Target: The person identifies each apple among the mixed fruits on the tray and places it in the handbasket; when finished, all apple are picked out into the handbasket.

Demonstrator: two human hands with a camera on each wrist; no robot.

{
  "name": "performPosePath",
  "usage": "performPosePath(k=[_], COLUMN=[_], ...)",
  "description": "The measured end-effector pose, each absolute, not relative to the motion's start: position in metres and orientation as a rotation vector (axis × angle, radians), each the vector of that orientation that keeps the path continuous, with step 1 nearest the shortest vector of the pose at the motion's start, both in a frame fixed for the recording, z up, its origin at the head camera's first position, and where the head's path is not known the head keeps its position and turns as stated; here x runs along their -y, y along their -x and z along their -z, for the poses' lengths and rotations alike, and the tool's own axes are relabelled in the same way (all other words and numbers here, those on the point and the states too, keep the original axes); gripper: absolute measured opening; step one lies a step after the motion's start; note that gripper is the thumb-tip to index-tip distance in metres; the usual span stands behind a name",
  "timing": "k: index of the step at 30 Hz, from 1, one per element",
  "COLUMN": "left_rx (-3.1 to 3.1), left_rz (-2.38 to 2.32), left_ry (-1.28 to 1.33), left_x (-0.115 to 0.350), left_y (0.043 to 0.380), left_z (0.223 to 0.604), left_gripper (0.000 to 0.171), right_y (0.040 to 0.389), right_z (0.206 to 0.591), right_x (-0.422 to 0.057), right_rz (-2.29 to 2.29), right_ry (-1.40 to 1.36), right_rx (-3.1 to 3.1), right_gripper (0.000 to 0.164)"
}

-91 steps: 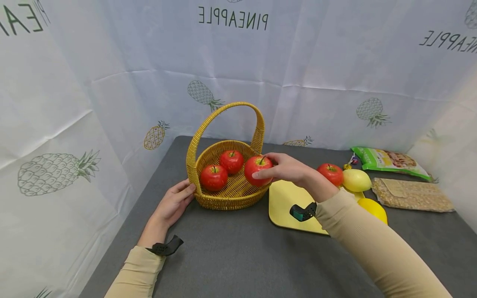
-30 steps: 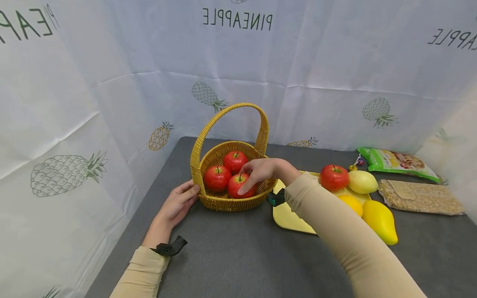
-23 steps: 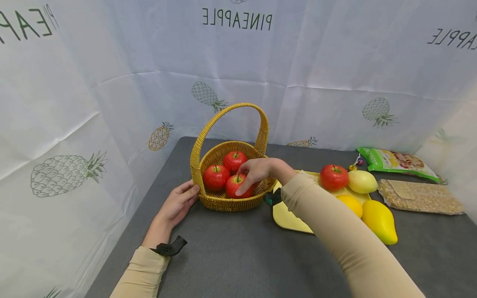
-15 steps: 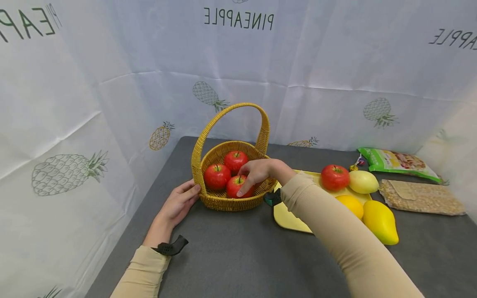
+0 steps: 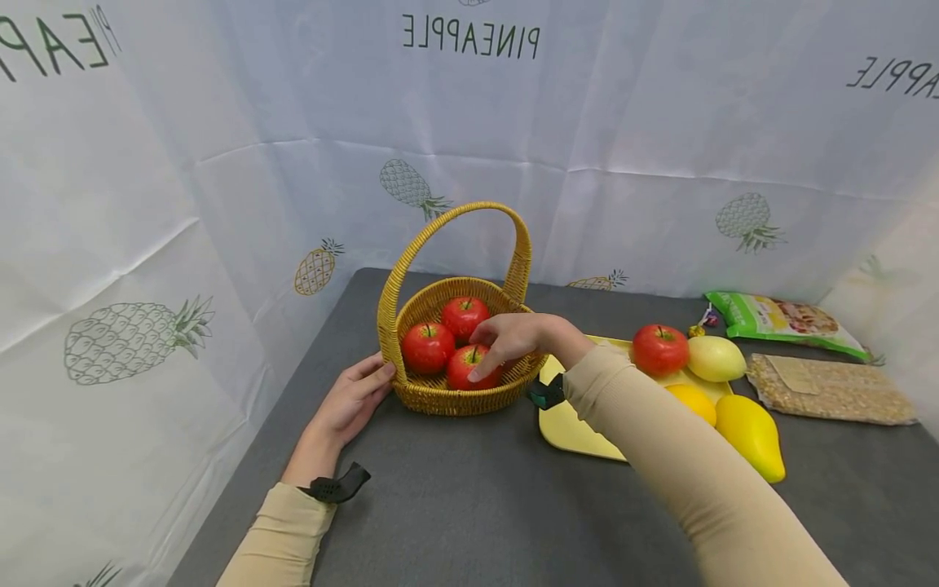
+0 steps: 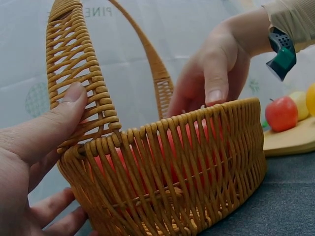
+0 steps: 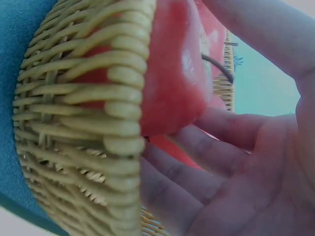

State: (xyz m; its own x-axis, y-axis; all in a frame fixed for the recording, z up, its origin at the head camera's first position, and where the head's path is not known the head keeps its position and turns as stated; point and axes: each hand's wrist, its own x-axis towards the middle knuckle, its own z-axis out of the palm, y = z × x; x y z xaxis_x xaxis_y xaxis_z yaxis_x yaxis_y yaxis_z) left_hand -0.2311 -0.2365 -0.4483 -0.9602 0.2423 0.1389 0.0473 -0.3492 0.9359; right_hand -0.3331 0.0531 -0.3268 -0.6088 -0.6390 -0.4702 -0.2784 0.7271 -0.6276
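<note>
A golden wicker basket (image 5: 455, 401) with a tall arched handle stands on the dark table, and several red apples lie in it. My left hand (image 5: 352, 401) holds the basket's left side; in the left wrist view its thumb (image 6: 74, 98) lies on the handle's base and the other fingers meet the outer wall. Over the right rim reaches my right hand (image 5: 509, 336), with thumb and fingers around the front apple (image 5: 462, 367). In the right wrist view, fingers (image 7: 211, 147) touch that apple's side, with a gap to the palm. Behind it lie a left apple (image 5: 428, 348) and a rear apple (image 5: 465, 316).
Right of the basket, a yellow tray (image 5: 575, 428) carries another apple (image 5: 660, 350), a pale yellow fruit (image 5: 715, 359) and an orange-yellow fruit (image 5: 693, 401). A yellow mango (image 5: 750, 436) lies at its right edge. Farther right are a green bag (image 5: 788, 322) and a grain pack (image 5: 829, 388).
Since three seconds ago, my right hand has lowered the apple from the right rim into the basket's front. In the last half second the hand shifted slightly right. My left hand stays put.
</note>
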Motion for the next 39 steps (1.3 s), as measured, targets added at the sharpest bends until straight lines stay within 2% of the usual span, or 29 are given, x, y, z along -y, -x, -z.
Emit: performPosePath(k=[5,12,18,27,39], left_rx=[-1.705,-1.724,-1.733,-1.739,-1.740], left_rz=[-2.460,-2.456,-2.465,-2.455,-2.458], left_ry=[-0.391,-0.381,-0.364,-0.337,-0.325], left_x=[0.236,0.237,0.236,0.235,0.234], left_y=[0.231,0.231,0.231,0.231,0.231], left_z=[0.448,0.448,0.446,0.444,0.445], left_gripper=[0.023,0.028,0.026,0.028,0.034], right_y=[0.331,0.326,0.324,0.316,0.315], right_z=[0.325,0.322,0.317,0.317,0.320], right_x=[-0.063,-0.077,-0.087,-0.104,-0.133], right_rz=[0.780,0.888,0.902,1.160,1.376], right_ry=[0.681,0.679,0.699,0.632,0.509], right_rx=[-2.189,-2.195,-2.255,-2.215,-2.204], right_gripper=[0.079,0.076,0.074,0.057,0.047])
